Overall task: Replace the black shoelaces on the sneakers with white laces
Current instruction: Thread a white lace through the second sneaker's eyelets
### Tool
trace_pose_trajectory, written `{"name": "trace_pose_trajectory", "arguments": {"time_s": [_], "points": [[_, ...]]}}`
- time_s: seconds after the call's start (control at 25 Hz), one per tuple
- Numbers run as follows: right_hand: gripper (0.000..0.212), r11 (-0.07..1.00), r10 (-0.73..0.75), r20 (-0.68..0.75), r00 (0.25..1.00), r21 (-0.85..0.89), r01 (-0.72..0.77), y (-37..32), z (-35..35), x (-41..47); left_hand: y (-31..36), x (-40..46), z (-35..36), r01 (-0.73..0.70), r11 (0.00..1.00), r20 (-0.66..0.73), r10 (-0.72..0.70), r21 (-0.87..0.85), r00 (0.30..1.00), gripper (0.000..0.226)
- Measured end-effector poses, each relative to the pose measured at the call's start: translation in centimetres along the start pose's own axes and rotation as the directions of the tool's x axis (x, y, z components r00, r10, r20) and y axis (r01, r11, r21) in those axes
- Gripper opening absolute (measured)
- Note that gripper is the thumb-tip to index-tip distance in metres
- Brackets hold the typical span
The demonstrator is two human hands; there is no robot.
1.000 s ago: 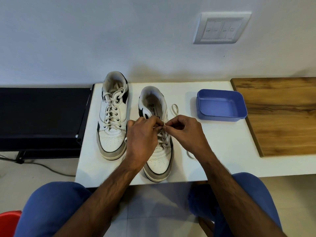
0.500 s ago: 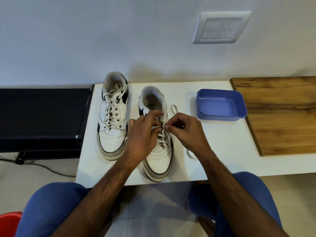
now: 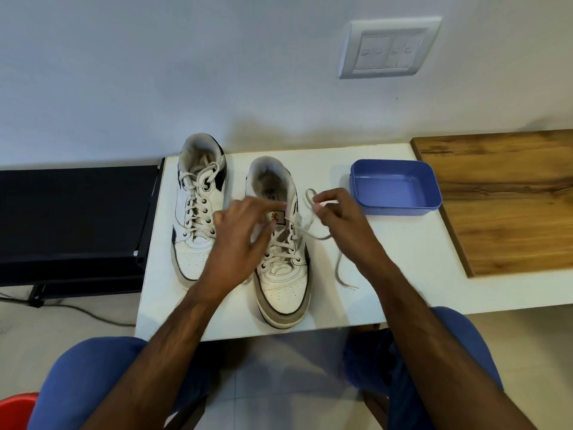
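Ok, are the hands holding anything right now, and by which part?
The right hand pinches the white lace of the right-side sneaker at a loop near its free end. The left hand is blurred; a hold cannot be told.

Two white sneakers stand side by side on the white surface (image 3: pixel 217 321). The left sneaker (image 3: pixel 198 209) is laced. The left hand (image 3: pixel 245 240) hovers over the right sneaker (image 3: pixel 283 274), fingers loose, while the right hand (image 3: pixel 338 215) pinches its white lace (image 3: pixel 310 197) (one end trails on the surface). A blue tray (image 3: pixel 393 189) sits nearby.
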State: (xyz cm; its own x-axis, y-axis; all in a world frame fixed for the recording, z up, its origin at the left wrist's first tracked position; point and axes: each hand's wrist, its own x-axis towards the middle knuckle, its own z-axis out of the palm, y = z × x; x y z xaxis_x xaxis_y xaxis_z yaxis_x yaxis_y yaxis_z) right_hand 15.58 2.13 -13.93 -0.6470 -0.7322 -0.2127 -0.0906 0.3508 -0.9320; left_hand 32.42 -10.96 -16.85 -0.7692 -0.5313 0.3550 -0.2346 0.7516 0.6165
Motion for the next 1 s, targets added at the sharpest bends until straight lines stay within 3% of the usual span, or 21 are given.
{"name": "trace_pose_trajectory", "arguments": {"time_s": [0.12,0.2,0.32,0.4,0.44,0.48,0.56,0.6,0.64,0.68,0.72,0.76,0.8,0.84,0.92,1.0], "points": [[0.006,0.960,-0.084,0.148,0.985,-0.254,0.120,0.4,0.5,-0.2,-1.1,0.8,-0.5,0.159,0.987,-0.092,-0.161,-0.032,0.983,0.030],[0.004,0.942,-0.120,0.150,0.981,-0.296,0.160,0.6,0.7,-0.1,-1.5,0.8,-0.4,0.194,0.976,-0.016,-0.197,-0.099,0.980,0.028],[0.004,0.922,-0.213,0.104,0.971,-0.307,0.235,0.8,0.7,0.3,-1.6,0.8,-0.4,0.179,0.977,-0.009,-0.181,-0.120,0.983,0.027],[0.007,0.970,-0.206,0.093,0.974,-0.114,0.216,0.7,0.5,0.6,-1.7,0.9,-0.4,0.176,0.975,-0.020,-0.180,-0.135,0.983,0.028],[0.007,0.975,-0.209,0.085,0.974,0.094,0.201,0.5,0.4,0.6,-1.8,0.9,-0.5,0.179,0.973,-0.023,-0.184,-0.146,0.983,0.028],[0.006,0.914,-0.215,0.070,0.974,0.367,0.175,0.1,0.0,0.6,-1.8,0.9,-0.5,0.183,0.971,-0.024,-0.189,-0.156,0.982,0.028],[0.009,0.572,-0.197,0.063,0.978,0.818,0.063,-0.7,-0.7,0.4,-1.7,1.0,-0.5,0.184,0.969,-0.026,-0.191,-0.165,0.981,0.028],[0.010,0.442,-0.158,0.050,0.986,0.897,0.025,-0.7,-0.9,0.4,-1.7,1.0,-0.5,0.184,0.968,-0.026,-0.191,-0.172,0.981,0.029],[0.011,0.435,-0.092,0.025,0.995,0.900,0.017,-0.7,-1.1,0.3,-1.7,0.9,-0.5,0.187,0.965,-0.025,-0.195,-0.186,0.981,0.029],[0.012,0.573,-0.026,-0.018,1.000,0.819,0.029,-0.6,-1.3,0.4,-1.6,0.9,-0.5,0.196,0.958,-0.023,-0.205,-0.208,0.978,0.029],[0.011,0.793,-0.006,-0.067,0.998,0.607,0.045,-0.4,-1.3,0.5,-1.6,0.9,-0.6,0.211,0.949,-0.019,-0.222,-0.235,0.975,0.029],[0.009,0.960,-0.054,-0.077,0.996,0.269,0.073,-0.1,-1.1,0.6,-1.6,0.9,-0.6,0.225,0.940,-0.013,-0.236,-0.257,0.972,0.030],[0.008,0.991,-0.124,-0.010,0.992,-0.057,0.124,0.2,-0.8,0.6,-1.5,0.8,-0.6,0.234,0.935,-0.009,-0.245,-0.267,0.970,0.030],[0.010,0.949,-0.148,0.088,0.985,-0.267,0.166,0.6,-0.4,0.6,-1.5,0.8,-0.6,0.236,0.935,-0.007,-0.247,-0.266,0.969,0.030],[0.012,0.914,-0.119,0.175,0.977,-0.365,0.177,1.0,0.5,0.5,-1.5,0.9,-0.6,0.233,0.938,-0.007,-0.243,-0.256,0.970,0.031],[0.008,0.900,-0.163,0.154,0.975,-0.380,0.211,1.0,0.7,0.4,-1.5,0.9,-0.6,0.239,0.938,-0.002,-0.248,-0.250,0.969,0.031]]}}
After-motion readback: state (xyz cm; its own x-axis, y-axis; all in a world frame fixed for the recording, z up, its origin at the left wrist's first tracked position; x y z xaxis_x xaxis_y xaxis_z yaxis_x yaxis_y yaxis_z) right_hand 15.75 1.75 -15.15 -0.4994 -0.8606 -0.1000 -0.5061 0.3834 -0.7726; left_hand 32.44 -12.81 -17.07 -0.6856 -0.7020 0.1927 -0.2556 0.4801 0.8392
